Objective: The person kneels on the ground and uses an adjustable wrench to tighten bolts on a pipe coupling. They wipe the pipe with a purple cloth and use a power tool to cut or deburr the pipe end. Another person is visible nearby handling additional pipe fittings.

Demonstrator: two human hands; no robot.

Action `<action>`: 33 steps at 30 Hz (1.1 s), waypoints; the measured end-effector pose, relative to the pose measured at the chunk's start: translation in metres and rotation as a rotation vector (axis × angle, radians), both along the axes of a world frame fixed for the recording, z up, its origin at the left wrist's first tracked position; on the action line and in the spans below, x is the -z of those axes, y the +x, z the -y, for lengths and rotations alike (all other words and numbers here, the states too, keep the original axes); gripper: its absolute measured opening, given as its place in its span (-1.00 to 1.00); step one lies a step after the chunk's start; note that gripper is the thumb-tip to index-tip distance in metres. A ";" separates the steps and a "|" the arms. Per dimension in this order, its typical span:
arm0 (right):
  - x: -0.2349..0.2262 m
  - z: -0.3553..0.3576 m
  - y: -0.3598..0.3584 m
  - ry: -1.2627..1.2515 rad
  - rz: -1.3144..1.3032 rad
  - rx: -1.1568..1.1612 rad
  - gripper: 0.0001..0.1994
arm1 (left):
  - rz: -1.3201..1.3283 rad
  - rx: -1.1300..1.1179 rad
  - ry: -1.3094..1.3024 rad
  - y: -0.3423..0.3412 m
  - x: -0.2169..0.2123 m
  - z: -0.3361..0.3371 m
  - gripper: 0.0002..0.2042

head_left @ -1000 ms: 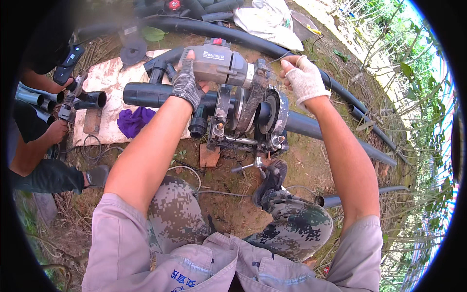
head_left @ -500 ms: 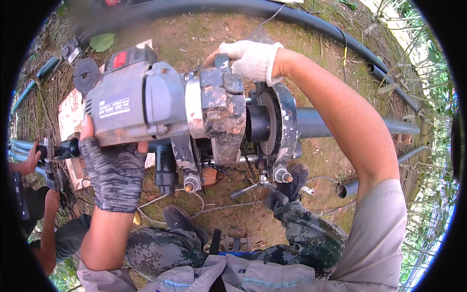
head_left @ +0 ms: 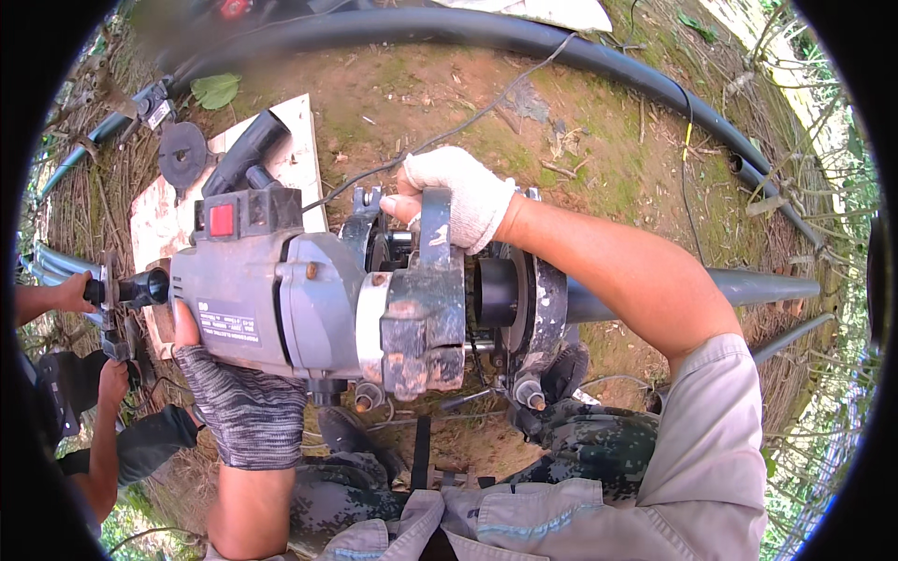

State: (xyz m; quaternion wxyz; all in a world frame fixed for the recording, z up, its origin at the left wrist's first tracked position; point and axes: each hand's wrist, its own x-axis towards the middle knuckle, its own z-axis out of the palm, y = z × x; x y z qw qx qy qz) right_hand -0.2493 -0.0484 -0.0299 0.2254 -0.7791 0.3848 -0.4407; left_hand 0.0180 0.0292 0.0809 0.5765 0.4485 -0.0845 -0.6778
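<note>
My left hand (head_left: 241, 407), in a grey knit fingerless glove, grips the near side of the grey motor housing of an electric pipe facing tool (head_left: 323, 299). My right hand (head_left: 458, 198), in a white glove, closes around the dark handle standing up from the tool's muddy black head. A red switch (head_left: 221, 221) shows on the housing. Just right of the head, a black pipe end (head_left: 497, 292) sits in a round clamp (head_left: 544, 304). The tool's head hides much of the clamp frame behind and below it.
A long black pipe (head_left: 561, 42) curves across the far ground. Left lie a pale board (head_left: 304, 122), a black pipe fitting (head_left: 248, 154) and a dark disc (head_left: 181, 152). A co-worker's hands (head_left: 70, 292) hold a clamped pipe at far left. A cable (head_left: 449, 136) trails from the tool.
The facing tool has come nearer to me, with both hands still on it. More of the board and the black fitting beyond it now show. The co-worker's hands stay at the clamped pipe.
</note>
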 end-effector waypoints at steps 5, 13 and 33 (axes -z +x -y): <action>-0.065 0.022 -0.017 -0.198 -0.028 0.074 -0.71 | 0.034 0.076 -0.171 0.003 -0.033 0.004 -0.40; -0.166 0.049 -0.080 -0.436 -0.170 0.325 -0.67 | 0.188 0.000 -0.231 -0.060 -0.061 0.091 -0.32; 0.010 0.005 -0.316 0.424 -0.642 0.977 -0.70 | 0.707 0.093 -0.645 -0.033 0.033 0.007 -0.32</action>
